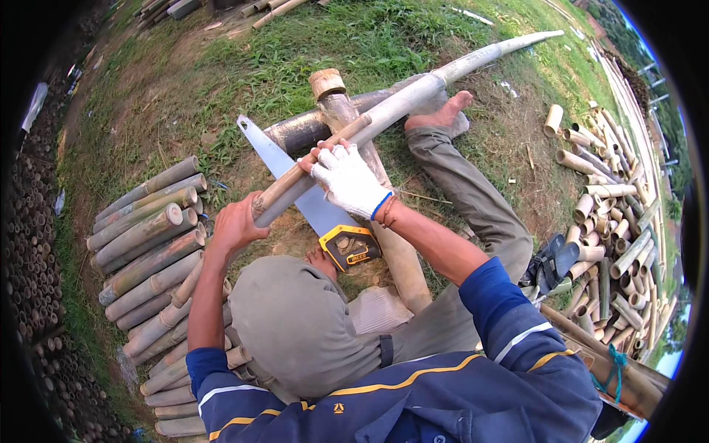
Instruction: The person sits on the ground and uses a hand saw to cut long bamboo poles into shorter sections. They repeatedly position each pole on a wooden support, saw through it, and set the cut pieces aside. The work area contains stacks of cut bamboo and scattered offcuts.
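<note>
Bamboo pole [402, 103], grass [565, 72] between tip [550, 35] and pile [622, 255]

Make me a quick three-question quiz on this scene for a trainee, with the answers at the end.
1. What covers most of the right hand?
A: a blue mitten
B: a white glove
C: a red cloth
2. True or false: the left hand is gripping the saw.
3. Fill in the blank: the saw's handle is yellow and ____.

Key: 1. B. 2. False; it grips bamboo. 3. Black.
</note>
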The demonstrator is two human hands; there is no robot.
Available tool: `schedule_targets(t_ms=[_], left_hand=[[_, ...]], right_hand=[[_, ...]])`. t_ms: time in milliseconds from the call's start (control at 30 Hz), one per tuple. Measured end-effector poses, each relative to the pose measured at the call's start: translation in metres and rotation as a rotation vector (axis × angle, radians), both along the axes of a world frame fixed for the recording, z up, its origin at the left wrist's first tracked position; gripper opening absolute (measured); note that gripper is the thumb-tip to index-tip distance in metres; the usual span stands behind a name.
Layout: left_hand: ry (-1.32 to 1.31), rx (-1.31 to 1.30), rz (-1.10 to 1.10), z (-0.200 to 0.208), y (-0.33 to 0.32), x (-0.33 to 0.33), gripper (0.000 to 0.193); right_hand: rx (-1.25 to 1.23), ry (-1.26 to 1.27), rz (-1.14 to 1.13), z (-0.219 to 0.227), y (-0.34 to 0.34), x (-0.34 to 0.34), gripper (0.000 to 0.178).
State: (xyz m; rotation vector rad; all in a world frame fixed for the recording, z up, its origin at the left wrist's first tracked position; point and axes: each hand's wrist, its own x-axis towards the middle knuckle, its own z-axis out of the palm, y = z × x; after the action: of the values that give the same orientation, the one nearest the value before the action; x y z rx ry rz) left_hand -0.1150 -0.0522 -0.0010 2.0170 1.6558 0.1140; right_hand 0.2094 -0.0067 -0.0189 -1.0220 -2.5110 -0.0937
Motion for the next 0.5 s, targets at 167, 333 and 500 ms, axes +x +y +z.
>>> schedule_targets(t_ms=[167,333,500], left_hand=[[0.018,-0.108,0.062,0.016,-0.043,-0.077,0.091],[-0.011,-0.201,0.114,0.006,-0.071,-0.138,0.104],[-0.037,0.037,0.097,0.016,-0.069,-0.1,0.12]], right_hand=[[0.024,0.089,0.136,0.004,-0.02,-0.067,0.05],[-0.041,0.133,0.139,-0.001,-0.02,-0.097,0.043],[-0.106,0.255,0.113,-0.018,0.0,-0.084,0.024]])
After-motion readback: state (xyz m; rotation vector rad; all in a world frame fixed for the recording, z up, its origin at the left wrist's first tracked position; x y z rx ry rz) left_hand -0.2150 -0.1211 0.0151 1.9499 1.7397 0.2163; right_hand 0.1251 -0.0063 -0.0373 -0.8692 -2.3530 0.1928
